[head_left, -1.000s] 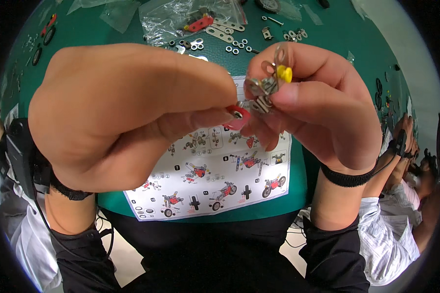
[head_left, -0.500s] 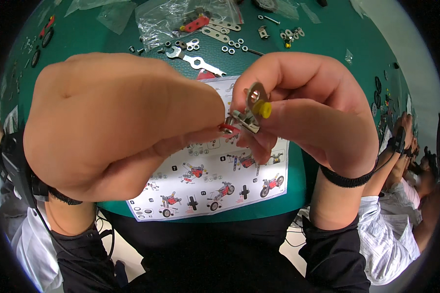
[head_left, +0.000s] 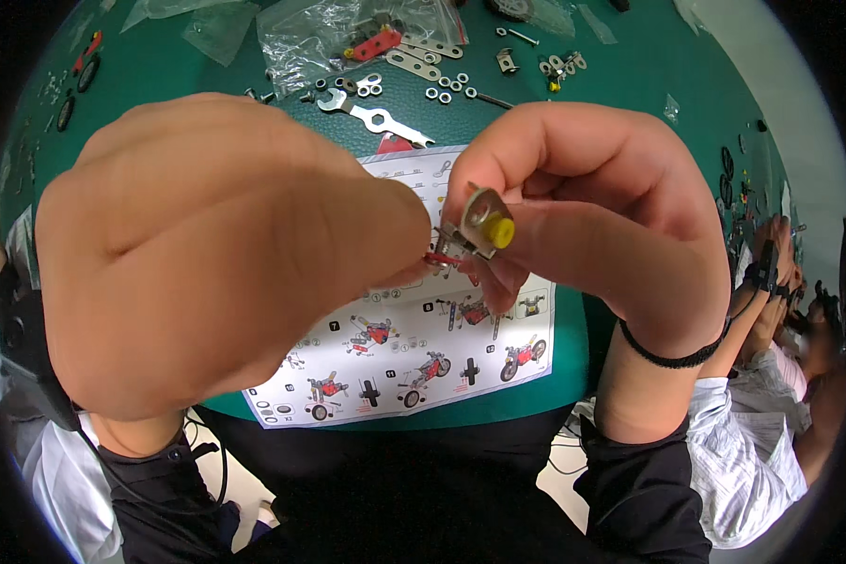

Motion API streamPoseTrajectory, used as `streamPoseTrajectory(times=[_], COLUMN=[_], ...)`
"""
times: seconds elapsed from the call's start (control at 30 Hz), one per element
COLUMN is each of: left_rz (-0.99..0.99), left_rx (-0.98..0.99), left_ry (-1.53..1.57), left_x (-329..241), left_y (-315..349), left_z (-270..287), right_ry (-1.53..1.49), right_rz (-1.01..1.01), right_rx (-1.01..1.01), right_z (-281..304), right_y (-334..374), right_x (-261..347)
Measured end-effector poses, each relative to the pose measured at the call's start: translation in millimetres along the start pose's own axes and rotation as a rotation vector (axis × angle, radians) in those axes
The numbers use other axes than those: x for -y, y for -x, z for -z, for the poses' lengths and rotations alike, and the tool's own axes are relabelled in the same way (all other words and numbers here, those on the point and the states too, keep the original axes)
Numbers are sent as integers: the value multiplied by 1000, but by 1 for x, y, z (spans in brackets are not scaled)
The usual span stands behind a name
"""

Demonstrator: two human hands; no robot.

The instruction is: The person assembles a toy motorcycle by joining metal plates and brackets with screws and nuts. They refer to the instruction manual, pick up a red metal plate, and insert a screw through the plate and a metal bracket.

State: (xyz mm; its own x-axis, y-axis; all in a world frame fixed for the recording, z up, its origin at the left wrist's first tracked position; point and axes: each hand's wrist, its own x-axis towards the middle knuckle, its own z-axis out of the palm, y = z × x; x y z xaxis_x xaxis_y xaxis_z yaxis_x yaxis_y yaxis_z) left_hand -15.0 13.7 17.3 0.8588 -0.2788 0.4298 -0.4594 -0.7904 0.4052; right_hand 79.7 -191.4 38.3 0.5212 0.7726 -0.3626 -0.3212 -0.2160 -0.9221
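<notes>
My right hand (head_left: 602, 226) pinches a small silver metal bracket (head_left: 479, 209) between thumb and fingers. A yellow plug (head_left: 500, 232) sits on the bracket, beside my thumb. My left hand (head_left: 226, 254) is closed, its back toward me, and its fingertips meet the bracket from the left. At those fingertips show a bolt (head_left: 441, 244) and a thin red piece (head_left: 445, 259), close against the bracket. How the left fingers grip them is mostly hidden behind the hand. Below both hands lies a printed instruction sheet (head_left: 404, 376) with pictures of a motorcycle model.
A flat silver wrench (head_left: 378, 119) lies beyond the sheet on the green table (head_left: 630, 103). Behind it are nuts (head_left: 445, 83), perforated metal strips (head_left: 412, 64), a red part (head_left: 376, 43) and a clear plastic bag (head_left: 301, 47). Other people's arms (head_left: 771, 273) show at the right.
The bracket has tilted, bringing its plate and yellow plug round to face me more. My left hand has rolled and shifted slightly, and the bolt now sits closer to the bracket.
</notes>
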Motion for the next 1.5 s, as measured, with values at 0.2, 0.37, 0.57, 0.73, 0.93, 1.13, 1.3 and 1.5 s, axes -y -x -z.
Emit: streamPoseTrajectory(times=[0.2,0.37,0.57,0.73,0.93,1.13,1.3,1.5], left_rz=[137,137,-38,-17,-6,-27,3,-8], left_rx=[-8,-15,56,22,105,63,86,118], left_ry=[-88,-54,5,37,-9,-80,18,-41], left_x=[-12,-14,-11,-16,-15,-20,-17,-15], left_y=[-4,-7,-16,-9,-9,-5,-10,-9], left_z=[7,4,2,12,5,13,12,15], right_ry=[-113,-75,-109,18,7,-35,-70,18], right_rz=[69,183,245,294,382,385,411,447], right_rx=[-20,-150,-149,-321,-245,-187,-154,-258], right_z=[-3,-13,-8,-31,-11,-14,-14,-18], right_y=[0,3,3,6,4,3,0,2], right_x=[-13,-11,-15,-15,-27,-24,-17,-20])
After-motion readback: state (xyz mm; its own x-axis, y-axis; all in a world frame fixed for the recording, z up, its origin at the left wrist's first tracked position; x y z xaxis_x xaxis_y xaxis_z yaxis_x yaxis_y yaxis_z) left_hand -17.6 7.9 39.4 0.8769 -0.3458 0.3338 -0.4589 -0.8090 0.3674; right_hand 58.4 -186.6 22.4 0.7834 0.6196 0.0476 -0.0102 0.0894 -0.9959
